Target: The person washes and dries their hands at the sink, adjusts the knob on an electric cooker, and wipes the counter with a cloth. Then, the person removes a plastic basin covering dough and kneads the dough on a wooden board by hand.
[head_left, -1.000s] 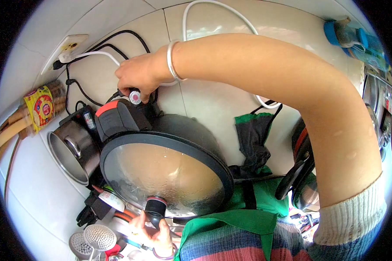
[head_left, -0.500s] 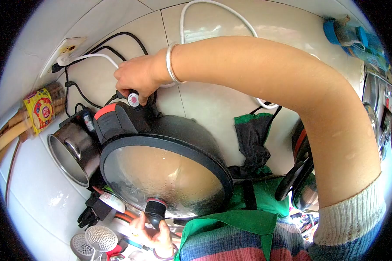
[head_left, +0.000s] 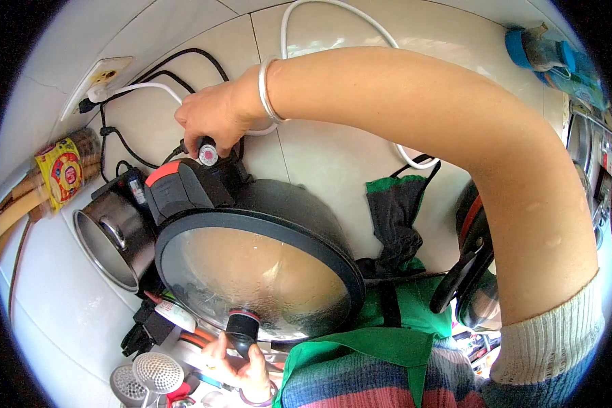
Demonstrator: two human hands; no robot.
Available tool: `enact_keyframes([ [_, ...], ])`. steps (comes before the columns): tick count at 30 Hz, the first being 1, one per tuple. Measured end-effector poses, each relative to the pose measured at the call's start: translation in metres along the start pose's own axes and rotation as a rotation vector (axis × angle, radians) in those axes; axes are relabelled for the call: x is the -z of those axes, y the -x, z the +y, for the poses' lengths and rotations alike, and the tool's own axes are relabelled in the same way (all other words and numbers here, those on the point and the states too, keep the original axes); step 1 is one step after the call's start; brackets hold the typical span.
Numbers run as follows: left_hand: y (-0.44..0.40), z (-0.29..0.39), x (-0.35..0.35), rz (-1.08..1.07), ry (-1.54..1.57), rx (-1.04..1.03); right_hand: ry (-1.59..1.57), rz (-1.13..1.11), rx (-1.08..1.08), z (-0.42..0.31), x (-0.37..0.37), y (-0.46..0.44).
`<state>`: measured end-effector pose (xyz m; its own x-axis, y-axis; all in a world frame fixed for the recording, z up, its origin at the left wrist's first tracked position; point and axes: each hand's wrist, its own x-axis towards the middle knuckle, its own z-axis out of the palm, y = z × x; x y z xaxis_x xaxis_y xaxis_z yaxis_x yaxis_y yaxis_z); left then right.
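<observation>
- Curled right hand (head_left: 214, 117) grips dial control (head_left: 208, 155)
- Half-closed left hand (head_left: 239, 367) grips lid knob (head_left: 243, 325)
- Wet glass lid (head_left: 258, 265) covers pan (head_left: 299, 200), contents unclear
- Steel pot (head_left: 139, 224) near bench's (head_left: 333, 153) left edge

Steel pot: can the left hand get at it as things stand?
Probably not without letting go: the left hand has its grip around the lid knob. In this view, a white bottle and the wide lid's edge also crowd the way to the steel pot.
</observation>
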<state>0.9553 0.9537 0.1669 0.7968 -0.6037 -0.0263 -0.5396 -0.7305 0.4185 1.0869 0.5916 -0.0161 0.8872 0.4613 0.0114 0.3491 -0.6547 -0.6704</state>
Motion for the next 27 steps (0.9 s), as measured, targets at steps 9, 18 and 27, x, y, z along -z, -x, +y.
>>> enact_keyframes([
  [9,-0.001,0.002,-0.001,0.004,0.012,0.015,0.012,0.036,-0.039,-0.005,0.003,0.002],
  [18,0.000,0.004,-0.001,0.000,0.024,0.045,0.005,0.034,-0.116,0.006,0.015,0.016],
  [27,-0.003,0.004,0.000,-0.002,-0.004,0.020,-0.005,0.038,-0.108,0.003,0.019,0.021],
])
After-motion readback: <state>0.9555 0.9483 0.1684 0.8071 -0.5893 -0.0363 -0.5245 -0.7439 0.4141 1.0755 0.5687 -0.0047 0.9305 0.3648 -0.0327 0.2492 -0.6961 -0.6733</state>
